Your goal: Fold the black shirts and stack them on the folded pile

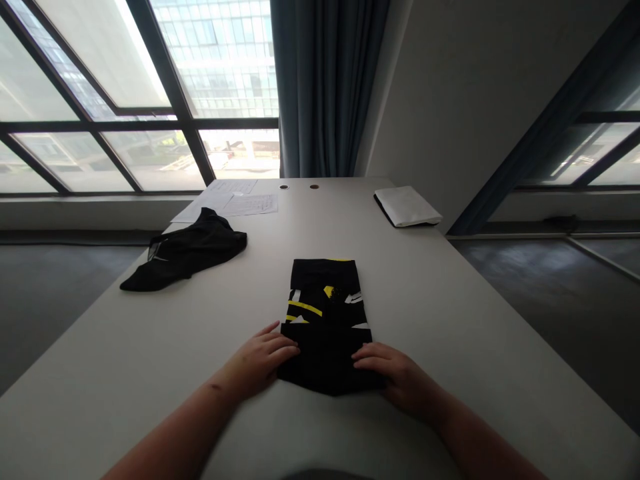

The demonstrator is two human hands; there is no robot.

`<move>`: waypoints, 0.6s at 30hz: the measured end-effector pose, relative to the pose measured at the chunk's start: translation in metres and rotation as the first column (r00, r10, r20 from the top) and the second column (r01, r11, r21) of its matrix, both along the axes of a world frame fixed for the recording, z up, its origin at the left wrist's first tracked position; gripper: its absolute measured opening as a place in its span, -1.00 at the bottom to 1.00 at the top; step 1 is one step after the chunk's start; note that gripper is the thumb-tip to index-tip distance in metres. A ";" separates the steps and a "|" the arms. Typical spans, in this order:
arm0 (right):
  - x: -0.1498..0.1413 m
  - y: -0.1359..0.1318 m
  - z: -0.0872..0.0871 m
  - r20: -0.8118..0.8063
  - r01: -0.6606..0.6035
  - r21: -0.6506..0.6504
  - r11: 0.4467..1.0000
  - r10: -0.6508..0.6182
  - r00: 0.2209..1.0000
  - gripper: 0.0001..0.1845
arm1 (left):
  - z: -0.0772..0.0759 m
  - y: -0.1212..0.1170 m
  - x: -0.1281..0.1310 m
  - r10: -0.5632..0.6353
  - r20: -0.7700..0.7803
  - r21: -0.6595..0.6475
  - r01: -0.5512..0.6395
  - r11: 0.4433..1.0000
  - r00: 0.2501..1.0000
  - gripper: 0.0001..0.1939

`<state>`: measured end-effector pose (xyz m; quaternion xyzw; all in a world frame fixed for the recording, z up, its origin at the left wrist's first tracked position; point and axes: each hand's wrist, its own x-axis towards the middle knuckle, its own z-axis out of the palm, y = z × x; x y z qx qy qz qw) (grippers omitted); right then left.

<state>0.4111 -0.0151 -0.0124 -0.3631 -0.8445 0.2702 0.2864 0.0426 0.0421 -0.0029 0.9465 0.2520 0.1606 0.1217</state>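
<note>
A folded black garment with yellow and white print lies flat on the white table, its long side pointing away from me. My left hand rests on its left edge near the front, fingers flat and extended. My right hand lies on the front right corner, with the fingers curving over the fabric. Neither hand is pinching or lifting the cloth. A second black garment lies crumpled farther back on the left, apart from both hands.
Printed paper sheets lie at the far end of the table. At the far right corner sits a folded white cloth on something dark. Two small round holes mark the far edge. Grey floor lies beyond both table sides.
</note>
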 end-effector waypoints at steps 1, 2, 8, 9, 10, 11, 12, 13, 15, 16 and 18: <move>0.003 0.001 -0.001 0.000 -0.021 -0.004 1.000 0.021 1.000 -0.57 | 0.001 -0.001 0.000 -0.035 -0.006 0.016 0.035 0.999 0.999 -0.48; 0.006 0.002 -0.002 0.003 -0.048 -0.011 0.999 0.048 0.999 -0.56 | 0.002 -0.003 0.000 -0.066 -0.010 0.027 0.066 0.997 0.998 -0.53; 0.020 0.004 0.016 -0.018 -0.089 -0.153 0.984 0.088 0.996 -0.60 | 0.008 -0.007 -0.006 0.036 0.104 0.036 -0.040 0.999 0.994 -0.60; 0.021 0.003 0.023 -0.017 -0.077 -0.191 0.979 0.075 0.997 -0.60 | 0.010 -0.008 -0.007 0.067 0.123 0.027 -0.071 0.997 0.990 -0.59; 0.022 0.001 0.031 -0.012 -0.059 -0.228 0.972 0.058 0.998 -0.61 | 0.014 -0.011 -0.007 0.090 0.139 0.010 -0.092 0.996 0.986 -0.59; 0.024 0.000 0.039 -0.005 -0.036 -0.258 0.965 0.036 0.999 -0.63 | 0.019 -0.013 -0.007 0.106 0.154 -0.018 -0.104 0.994 0.982 -0.60; 0.025 -0.002 0.047 0.001 -0.008 -0.281 0.960 0.009 1.000 -0.65 | 0.025 -0.016 -0.005 0.122 0.171 -0.050 -0.115 0.992 0.978 -0.62; 0.026 -0.002 0.054 0.001 0.020 -0.295 0.955 -0.020 1.000 -0.66 | 0.033 -0.019 -0.003 0.142 0.193 -0.082 -0.128 0.988 0.971 -0.65; 0.028 0.000 0.067 -0.026 0.079 -0.313 0.946 -0.092 0.995 -0.65 | 0.050 -0.022 0.003 0.215 0.228 -0.146 -0.185 0.972 0.950 -0.70; 0.028 0.004 0.071 -0.047 0.112 -0.326 0.939 -0.134 0.990 -0.63 | 0.058 -0.020 0.007 0.263 0.236 -0.178 -0.224 0.958 0.936 -0.72; 0.027 0.018 0.073 -0.091 0.193 -0.360 0.913 -0.240 0.966 -0.60 | 0.071 -0.008 0.018 0.367 0.228 -0.225 -0.318 0.921 0.902 -0.71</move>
